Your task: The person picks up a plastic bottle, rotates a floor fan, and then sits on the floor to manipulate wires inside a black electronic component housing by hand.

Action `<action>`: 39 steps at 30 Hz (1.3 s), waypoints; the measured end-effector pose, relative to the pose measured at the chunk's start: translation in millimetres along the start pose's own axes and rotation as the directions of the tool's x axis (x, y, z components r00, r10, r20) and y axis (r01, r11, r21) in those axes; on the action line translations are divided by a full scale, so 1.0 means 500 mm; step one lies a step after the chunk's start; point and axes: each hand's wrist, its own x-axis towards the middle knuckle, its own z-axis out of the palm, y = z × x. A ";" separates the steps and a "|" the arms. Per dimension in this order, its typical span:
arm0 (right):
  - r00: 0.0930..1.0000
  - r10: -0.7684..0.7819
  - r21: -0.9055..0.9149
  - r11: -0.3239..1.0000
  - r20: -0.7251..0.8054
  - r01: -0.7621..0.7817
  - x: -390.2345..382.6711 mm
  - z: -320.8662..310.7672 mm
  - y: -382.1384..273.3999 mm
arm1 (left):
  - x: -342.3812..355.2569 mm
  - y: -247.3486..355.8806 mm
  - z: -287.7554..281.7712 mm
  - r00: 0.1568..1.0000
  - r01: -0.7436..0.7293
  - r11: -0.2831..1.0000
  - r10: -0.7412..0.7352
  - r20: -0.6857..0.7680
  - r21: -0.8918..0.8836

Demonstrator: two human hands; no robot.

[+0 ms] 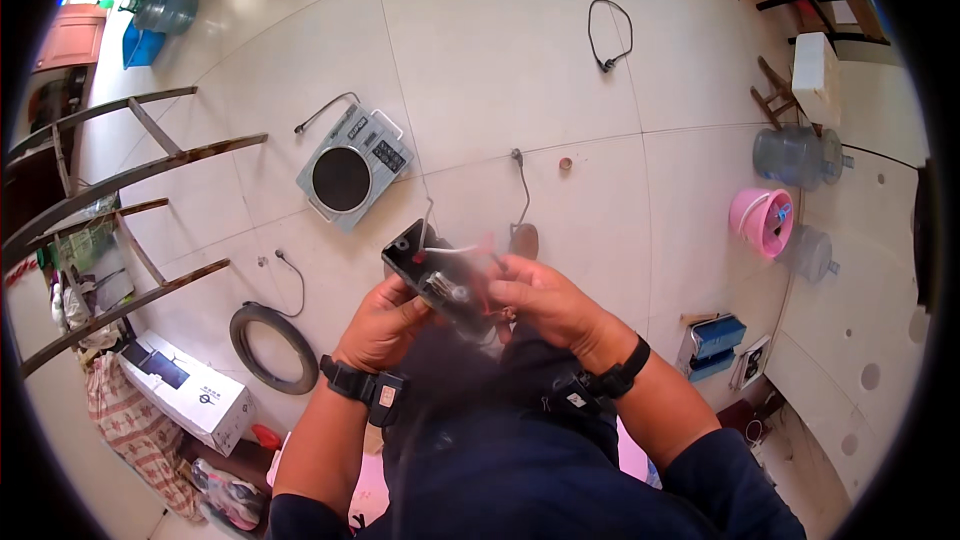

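Observation:
A black open-topped housing (400,244) with loose parts and wiring inside is held in front of my lap. My left hand (382,325) is closed round its near left side, the thumb along the edge. A white wire (452,251) sticks out over its top, and a thin pale wire (430,215) rises from its far end. My right hand (545,302) is closed at the right end, next to blurred reddish wires (486,285). What its fingers pinch is smeared and partly hidden.
On the tiled floor ahead lie a hot plate (375,154), a power cord (592,35) and another cord (522,185). A black tyre-like ring (247,360) is at left, near a metal ladder (130,170). A pink bucket (748,208) and water bottles (785,155) stand right.

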 end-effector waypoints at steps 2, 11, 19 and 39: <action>1.000 -0.002 0.001 1.000 -0.025 0.002 0.019 0.018 0.038 | -0.008 0.000 -0.032 1.000 0.020 1.000 -0.020 0.016 0.000; 0.988 0.007 0.100 0.995 -0.157 0.009 0.174 0.102 0.235 | -0.042 -0.015 -0.291 0.994 0.112 0.994 -0.112 0.012 -0.011; 0.993 -0.088 0.112 0.989 -0.077 0.096 0.293 0.033 0.351 | 0.006 -0.048 -0.435 0.990 0.131 0.980 -0.123 -0.063 0.148; 0.924 -0.212 0.306 0.899 -0.319 0.312 0.232 -0.173 0.589 | 0.186 -0.264 -0.440 0.985 0.151 0.929 -0.171 0.028 0.337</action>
